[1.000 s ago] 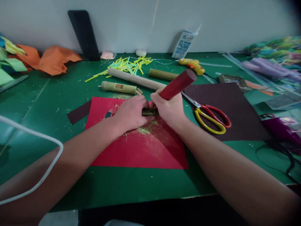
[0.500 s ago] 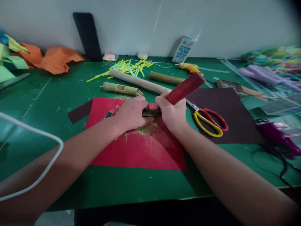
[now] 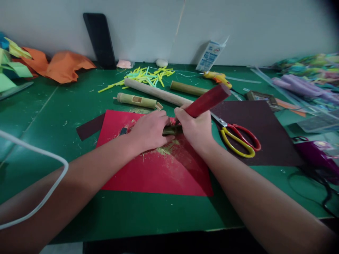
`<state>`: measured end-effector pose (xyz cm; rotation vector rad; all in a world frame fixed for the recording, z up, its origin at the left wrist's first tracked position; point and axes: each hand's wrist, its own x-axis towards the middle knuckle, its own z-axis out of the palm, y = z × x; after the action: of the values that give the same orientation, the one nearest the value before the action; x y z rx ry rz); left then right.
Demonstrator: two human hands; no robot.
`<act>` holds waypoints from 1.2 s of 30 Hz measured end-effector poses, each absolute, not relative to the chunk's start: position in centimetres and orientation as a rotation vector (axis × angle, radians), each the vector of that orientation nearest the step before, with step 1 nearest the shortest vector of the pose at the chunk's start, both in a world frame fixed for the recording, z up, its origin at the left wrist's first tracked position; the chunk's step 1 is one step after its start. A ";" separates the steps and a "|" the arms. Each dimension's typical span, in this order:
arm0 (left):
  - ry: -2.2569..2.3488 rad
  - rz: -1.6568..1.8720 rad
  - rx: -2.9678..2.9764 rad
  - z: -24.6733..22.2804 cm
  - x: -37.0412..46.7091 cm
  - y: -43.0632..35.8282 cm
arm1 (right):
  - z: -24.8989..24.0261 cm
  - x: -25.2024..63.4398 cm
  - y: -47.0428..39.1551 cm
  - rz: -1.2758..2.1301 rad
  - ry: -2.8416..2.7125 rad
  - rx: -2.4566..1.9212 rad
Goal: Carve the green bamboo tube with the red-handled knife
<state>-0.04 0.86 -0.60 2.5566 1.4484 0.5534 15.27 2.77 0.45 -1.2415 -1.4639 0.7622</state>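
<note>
My left hand [image 3: 151, 129] is closed around a short dark-green bamboo piece [image 3: 170, 131] and presses it down over a red sheet [image 3: 159, 180]. My right hand [image 3: 197, 129] grips a tool with a thick red handle [image 3: 209, 101], which slants up to the right. The tool's working end is mostly hidden by my fingers, at the right end of the bamboo. Pale shavings [image 3: 165, 150] lie scattered on the sheet just below. Behind my hands rests a light bamboo tube [image 3: 137, 101] with a rectangular opening cut in it.
Scissors with red and yellow handles [image 3: 238, 141] lie on a dark sheet [image 3: 270, 134] at right. Beyond my hands are a pale wooden rod [image 3: 156, 91], a bamboo stick [image 3: 188, 88] and yellow-green strips [image 3: 145, 76]. A white cable [image 3: 39, 151] crosses at left.
The view has shifted slightly, so the table things appear a little lower and to the right. Both hands keep their holds on the bamboo piece and the red-handled tool.
</note>
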 end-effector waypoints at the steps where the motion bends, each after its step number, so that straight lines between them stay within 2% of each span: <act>1: 1.428 0.556 2.568 -0.6 -0.1 0.8 | 0.4 15.3 2.8 0.760 -1.467 -1.240; 15: 1.423 0.535 2.513 -0.2 -0.1 1.0 | 1.0 16.7 2.1 0.792 -1.733 -1.137; 36: 1.450 0.596 2.491 -0.6 -0.2 0.9 | 0.9 16.3 2.5 0.674 -1.533 -1.171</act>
<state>-0.19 0.93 -0.60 2.4906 1.4497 0.5957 16.31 2.49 0.91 -1.1709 -1.5334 0.6741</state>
